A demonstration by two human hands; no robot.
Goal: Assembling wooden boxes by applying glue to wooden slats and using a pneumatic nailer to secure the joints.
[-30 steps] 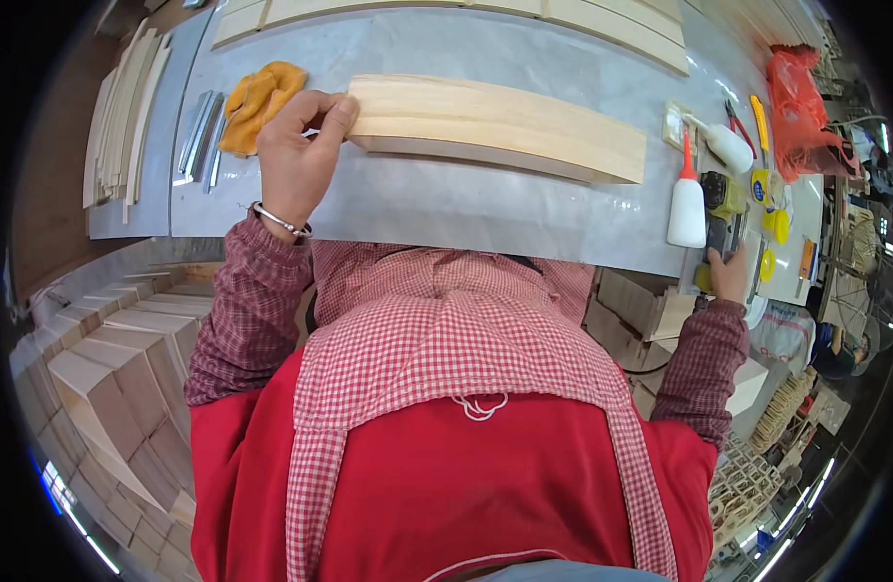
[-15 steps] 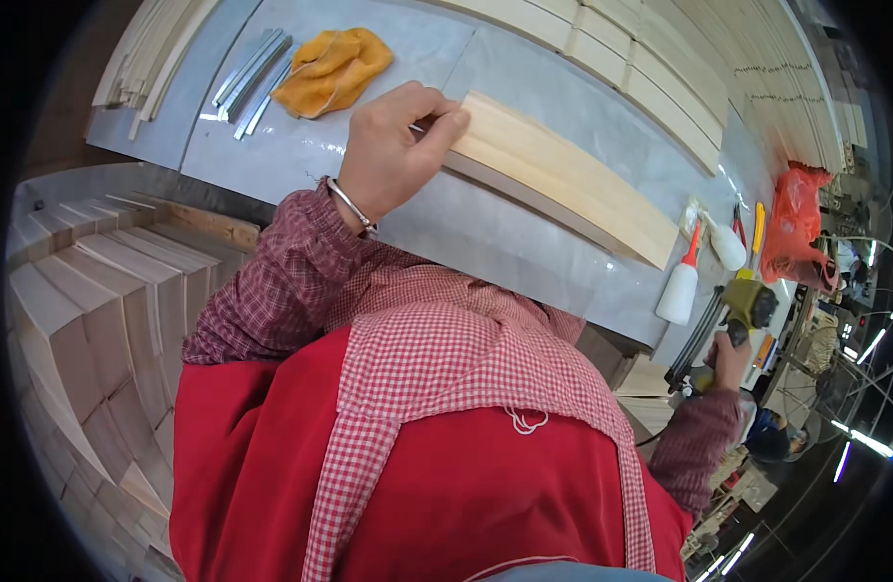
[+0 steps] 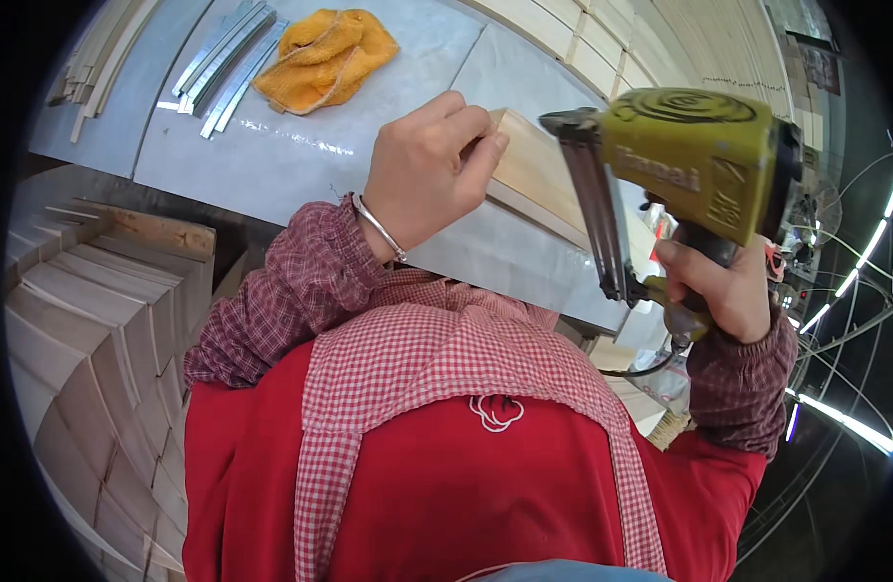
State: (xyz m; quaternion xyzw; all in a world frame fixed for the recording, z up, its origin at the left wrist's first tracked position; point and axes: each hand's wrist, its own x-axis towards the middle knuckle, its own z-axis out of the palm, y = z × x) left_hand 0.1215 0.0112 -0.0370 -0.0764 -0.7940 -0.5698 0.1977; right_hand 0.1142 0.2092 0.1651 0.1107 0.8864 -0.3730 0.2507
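My left hand (image 3: 432,173) pinches the left end of a pale wooden board (image 3: 539,167) that lies along the bench. In my right hand (image 3: 723,281) is an olive-green pneumatic nail gun (image 3: 689,160), its fingers wrapped round the dark handle. The tool is raised over the board's right part, which it hides from view. Its long dark magazine (image 3: 599,209) slopes down toward the bench's near edge, and the nose is above the board, apart from it. A hose (image 3: 650,367) hangs from the handle's base.
An orange cloth (image 3: 328,60) lies on the grey bench top (image 3: 272,160), next to strips of silver staples (image 3: 228,68). Stacked wooden boards (image 3: 602,39) line the far side. More wood pieces (image 3: 107,310) are piled at lower left, and thin slats (image 3: 112,58) lie at upper left.
My right hand has lifted the nail gun from the bench's right side, up and leftward over the board. My left hand keeps its hold on the board's end.
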